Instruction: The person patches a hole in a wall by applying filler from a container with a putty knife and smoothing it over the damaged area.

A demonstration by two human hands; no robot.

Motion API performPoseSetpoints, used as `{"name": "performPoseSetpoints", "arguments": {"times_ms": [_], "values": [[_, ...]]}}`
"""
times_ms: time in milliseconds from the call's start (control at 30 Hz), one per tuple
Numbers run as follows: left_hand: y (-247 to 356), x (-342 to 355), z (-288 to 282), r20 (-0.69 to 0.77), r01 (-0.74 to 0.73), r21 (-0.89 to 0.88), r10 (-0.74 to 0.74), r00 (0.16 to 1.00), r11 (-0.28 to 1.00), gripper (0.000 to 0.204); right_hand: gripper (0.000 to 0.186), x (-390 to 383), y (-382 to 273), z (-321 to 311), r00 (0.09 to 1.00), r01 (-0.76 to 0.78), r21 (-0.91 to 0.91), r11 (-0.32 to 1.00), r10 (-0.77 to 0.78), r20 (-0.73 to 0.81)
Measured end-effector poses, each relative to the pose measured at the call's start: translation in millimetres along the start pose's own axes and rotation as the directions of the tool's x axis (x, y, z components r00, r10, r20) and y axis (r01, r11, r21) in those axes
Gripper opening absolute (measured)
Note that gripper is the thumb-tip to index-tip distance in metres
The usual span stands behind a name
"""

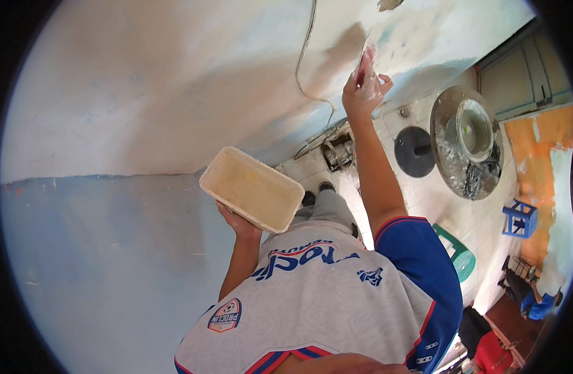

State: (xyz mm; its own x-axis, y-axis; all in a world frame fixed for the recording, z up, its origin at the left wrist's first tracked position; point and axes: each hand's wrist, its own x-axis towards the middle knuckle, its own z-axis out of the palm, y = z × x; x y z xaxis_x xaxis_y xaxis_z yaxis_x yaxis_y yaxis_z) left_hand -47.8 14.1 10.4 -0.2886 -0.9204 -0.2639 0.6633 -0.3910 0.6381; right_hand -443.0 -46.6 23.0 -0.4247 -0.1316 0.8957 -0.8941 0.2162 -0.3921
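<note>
My left hand [235,219] grips a rectangular cream plastic tray [251,189] from underneath, at waist level; its inside is smeared with a pale coating. My right hand [367,84] is raised at the white-and-blue wall [130,93], closed around a thin flat scraper [365,51] whose blade is near or on the surface; contact is hard to tell. Whitish smears cover the fingers of that hand. A pale cable [299,75] runs along the wall to the left of it.
A round table [452,168] holds a basin [472,129] and dark plastic. Nearby are a black disc [413,151], machinery [337,151] by the wall, a green plastic seat [460,262] and a blue stool [519,218]. Another person [537,305] is at lower right.
</note>
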Motion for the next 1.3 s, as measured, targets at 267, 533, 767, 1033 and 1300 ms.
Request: {"name": "performPoseSetpoints", "arguments": {"times_ms": [267,533,767,1033,1300], "values": [[4.6,5.4,54.0,0.159,0.028,-0.072,-0.016,0.987,0.997,0.07,0.05,-73.4,-23.7,12.7,0.864,0.298,0.159,0.941,-0.337,0.375],[-22.6,9.9,72.1,0.126,-0.072,-0.056,0.079,0.989,0.996,0.073,0.052,-9.5,25.4,-9.9,0.976,0.022,0.107,0.994,-0.045,0.212],[-26.4,21.0,74.4,0.074,-0.113,-0.05,0.116,0.99,0.992,0.076,0.054,-81.3,-11.9,11.9,0.794,0.347,0.278,0.896,-0.439,0.421],[-18.9,10.9,70.5,-0.032,-0.163,0.046,0.165,0.986,0.986,0.076,0.048,-59.1,16.2,-27.5,0.932,-0.049,0.189,0.981,-0.023,0.362],[3.8,23.3,57.7,0.067,-0.115,0.029,0.113,0.991,0.993,0.078,0.054,-73.6,-0.4,17.4,0.951,-0.054,0.206,0.977,-0.013,0.31]]}}
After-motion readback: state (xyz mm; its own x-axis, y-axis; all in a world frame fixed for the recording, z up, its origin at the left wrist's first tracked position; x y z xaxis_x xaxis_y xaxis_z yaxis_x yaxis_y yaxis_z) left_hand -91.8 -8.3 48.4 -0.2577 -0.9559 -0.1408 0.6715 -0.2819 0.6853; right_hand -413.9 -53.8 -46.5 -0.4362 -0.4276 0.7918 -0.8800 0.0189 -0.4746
